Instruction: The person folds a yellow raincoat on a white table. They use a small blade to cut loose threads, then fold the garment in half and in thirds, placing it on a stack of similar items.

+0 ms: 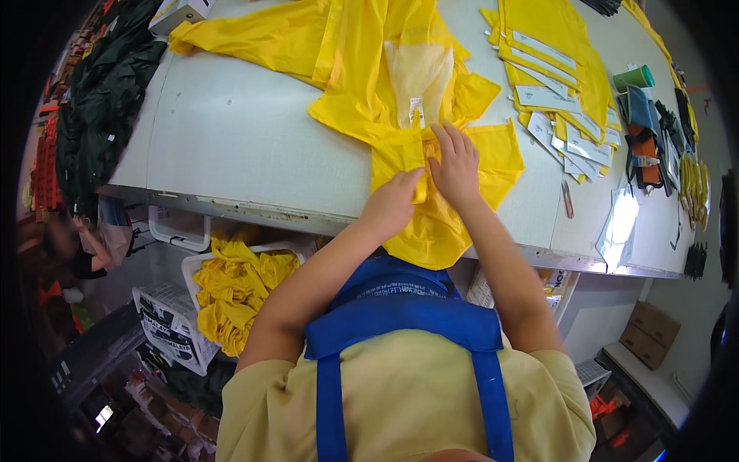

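Note:
A yellow raincoat (354, 85) lies spread on the white table, one sleeve stretched to the left and its lower part hanging over the front edge toward me. My left hand (395, 202) is closed on a narrow yellow strip of the garment near the table's front. Just right of it, my right hand (456, 163) lies against the yellow cloth with its fingers bent; what its fingertips pinch is hidden. A white label (416, 108) shows on the garment just beyond my hands, beside a pale inner patch (419, 73).
Stacked yellow packets (550, 54) with white cards lie at the back right, near a green roll (634, 78). Small snips (567, 199) rest by the front edge. A white basket (192, 266) of yellow garments stands below left. Dark green cloth (104, 100) hangs at the left.

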{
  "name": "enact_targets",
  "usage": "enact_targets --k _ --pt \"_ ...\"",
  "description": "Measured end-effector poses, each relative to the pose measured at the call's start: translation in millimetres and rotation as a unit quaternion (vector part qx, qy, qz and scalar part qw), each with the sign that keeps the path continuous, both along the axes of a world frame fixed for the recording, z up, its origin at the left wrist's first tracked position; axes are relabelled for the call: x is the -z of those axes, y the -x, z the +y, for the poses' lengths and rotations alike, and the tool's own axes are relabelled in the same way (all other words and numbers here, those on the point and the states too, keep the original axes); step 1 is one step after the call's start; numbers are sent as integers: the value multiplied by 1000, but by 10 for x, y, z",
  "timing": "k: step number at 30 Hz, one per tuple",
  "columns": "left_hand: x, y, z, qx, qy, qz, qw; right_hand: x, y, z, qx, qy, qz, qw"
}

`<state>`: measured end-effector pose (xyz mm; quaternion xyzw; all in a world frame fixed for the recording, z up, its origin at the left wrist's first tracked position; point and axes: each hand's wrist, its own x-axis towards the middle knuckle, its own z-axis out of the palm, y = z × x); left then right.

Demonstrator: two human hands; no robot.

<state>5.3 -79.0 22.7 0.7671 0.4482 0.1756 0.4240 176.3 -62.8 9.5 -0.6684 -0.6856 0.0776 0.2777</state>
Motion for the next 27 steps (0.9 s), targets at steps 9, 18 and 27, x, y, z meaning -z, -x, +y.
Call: enact_targets --k 9,18,27 --pt "226 -190 255 103 -12 61 993 189 -157 1155 -31 222 105 969" --pt "499 -104 335 180 -174 239 938 445 -903 -712 388 93 278 874" --pt "361 -38 390 173 -131 189 958 -320 -362 -458 -158 141 48 976"
